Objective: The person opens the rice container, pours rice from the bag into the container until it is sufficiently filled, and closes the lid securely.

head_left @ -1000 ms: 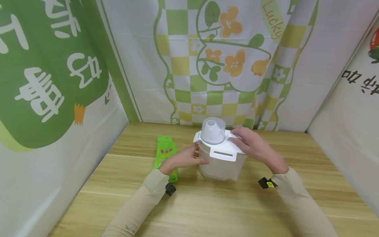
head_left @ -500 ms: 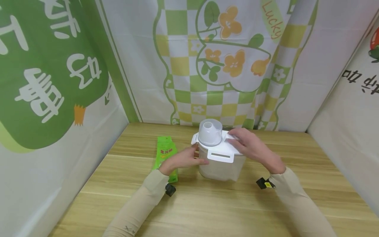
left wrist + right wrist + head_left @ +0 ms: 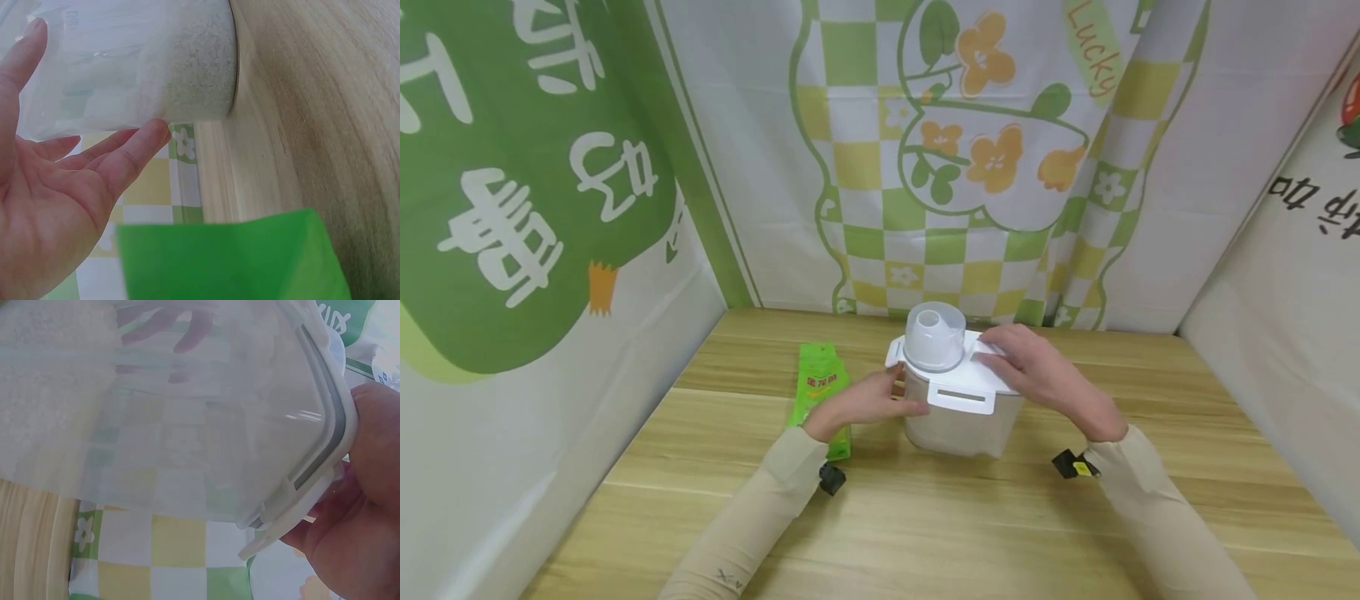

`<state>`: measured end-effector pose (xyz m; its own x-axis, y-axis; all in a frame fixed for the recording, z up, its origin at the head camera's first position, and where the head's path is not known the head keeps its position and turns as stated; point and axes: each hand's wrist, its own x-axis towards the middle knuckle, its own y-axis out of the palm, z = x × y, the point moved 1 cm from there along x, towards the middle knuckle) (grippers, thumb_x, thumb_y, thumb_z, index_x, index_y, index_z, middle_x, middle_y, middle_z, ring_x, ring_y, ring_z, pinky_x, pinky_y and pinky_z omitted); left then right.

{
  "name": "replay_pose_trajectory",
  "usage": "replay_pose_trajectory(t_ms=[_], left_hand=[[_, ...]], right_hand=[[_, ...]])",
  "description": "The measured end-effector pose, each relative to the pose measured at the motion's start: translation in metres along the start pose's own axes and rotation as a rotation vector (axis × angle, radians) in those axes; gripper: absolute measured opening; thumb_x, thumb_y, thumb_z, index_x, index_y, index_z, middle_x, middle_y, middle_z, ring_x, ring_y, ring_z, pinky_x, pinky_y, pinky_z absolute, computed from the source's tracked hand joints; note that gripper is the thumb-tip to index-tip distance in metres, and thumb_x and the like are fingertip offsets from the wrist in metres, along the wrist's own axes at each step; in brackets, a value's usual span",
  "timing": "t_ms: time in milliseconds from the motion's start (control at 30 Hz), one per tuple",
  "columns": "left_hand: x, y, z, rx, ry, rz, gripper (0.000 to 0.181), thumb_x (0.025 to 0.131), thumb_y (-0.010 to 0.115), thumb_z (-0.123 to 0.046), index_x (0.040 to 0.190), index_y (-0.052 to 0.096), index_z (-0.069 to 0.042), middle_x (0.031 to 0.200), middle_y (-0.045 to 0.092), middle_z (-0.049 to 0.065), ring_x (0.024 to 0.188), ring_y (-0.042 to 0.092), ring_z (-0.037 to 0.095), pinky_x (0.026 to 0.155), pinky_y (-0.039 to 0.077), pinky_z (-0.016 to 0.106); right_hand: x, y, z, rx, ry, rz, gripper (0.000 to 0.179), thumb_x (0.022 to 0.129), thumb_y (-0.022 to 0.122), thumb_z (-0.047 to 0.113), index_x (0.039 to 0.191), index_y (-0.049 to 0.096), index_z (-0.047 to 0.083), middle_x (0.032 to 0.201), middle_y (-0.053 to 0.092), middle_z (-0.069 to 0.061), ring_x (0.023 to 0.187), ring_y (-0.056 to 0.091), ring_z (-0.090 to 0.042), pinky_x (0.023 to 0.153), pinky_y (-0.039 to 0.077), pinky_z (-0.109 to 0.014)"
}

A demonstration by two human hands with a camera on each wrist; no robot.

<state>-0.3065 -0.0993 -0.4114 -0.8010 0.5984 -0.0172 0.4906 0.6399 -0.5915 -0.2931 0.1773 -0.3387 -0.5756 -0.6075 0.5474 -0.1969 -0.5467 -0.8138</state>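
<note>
A clear container (image 3: 958, 429) with pale grains like rice in its lower part stands on the table. Its white lid (image 3: 973, 375) carries an upturned clear cup (image 3: 934, 337), and a side latch stands out in front. With thumb and fingers, my right hand (image 3: 1037, 367) grips the lid's right end; in the right wrist view its fingers partly hide behind the lid's edge. My left hand (image 3: 868, 400) rests against the container's left side, thumb in front and fairly straight fingers (image 3: 134, 153) toward the back. Its palm is apart from the wall in the left wrist view.
A green packet (image 3: 820, 379) lies left of the container, partly under my left wrist in the head view. The wooden table (image 3: 925, 533) ends at a printed curtain (image 3: 880, 225) behind, with cloth walls at both sides.
The lid and cup have shifted slightly left and toward me with the right hand, mostly in the first half second. My left hand stays against the container; the green packet has not moved.
</note>
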Motion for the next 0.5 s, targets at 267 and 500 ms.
replay_pose_trajectory(t_ms=[267,500], left_hand=[[0.0,0.0008,0.0007,0.002,-0.015,0.002,0.077,0.088,0.07,-0.045,0.149,0.035,-0.014,0.146,0.051,0.009,0.129,0.055,0.028,0.098,0.053,0.037],[-0.0003,-0.0004,0.0009,0.011,-0.008,0.015,0.076,0.089,0.07,-0.044,0.149,0.034,-0.014,0.145,0.051,0.009,0.128,0.056,0.028,0.096,0.054,0.036]], right_hand=[[-0.0003,-0.0003,-0.002,0.007,-0.02,-0.016,0.017,0.09,0.07,0.012,0.106,0.069,0.007,0.102,0.071,-0.007,0.091,0.063,-0.02,0.077,0.053,-0.039],[-0.0024,0.0004,0.0,0.0,0.011,-0.026,0.02,0.09,0.07,0.013,0.108,0.069,0.005,0.103,0.071,-0.011,0.089,0.063,-0.021,0.074,0.053,-0.037]])
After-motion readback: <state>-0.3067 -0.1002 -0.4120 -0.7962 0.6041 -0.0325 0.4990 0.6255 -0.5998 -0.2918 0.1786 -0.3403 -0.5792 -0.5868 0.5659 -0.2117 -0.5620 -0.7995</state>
